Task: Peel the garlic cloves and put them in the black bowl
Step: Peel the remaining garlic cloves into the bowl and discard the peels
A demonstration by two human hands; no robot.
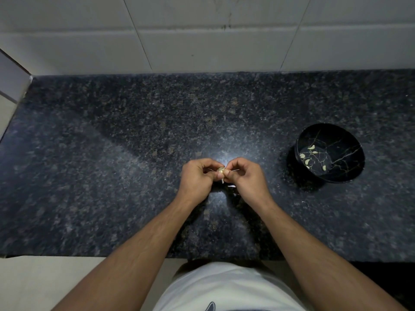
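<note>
Both hands meet over the middle of the dark speckled granite table [134,135], fingers curled inward, thumbs and fingertips closed together. Left hand [197,176] and right hand [243,177] both pinch one small pale garlic clove [221,170], held between them just above the table surface. A thin strip of papery skin sticks out downward from the clove. Small white skin scraps [231,186] lie on the table just under the right hand.

Round black bowl with gold marbled veining [350,140] stands well off to the right of the right hand, slightly farther from the body. Inside it: several peeled pale garlic cloves [307,162], scattered across its bottom.

White tiled wall [202,41] beyond the hands.
</note>
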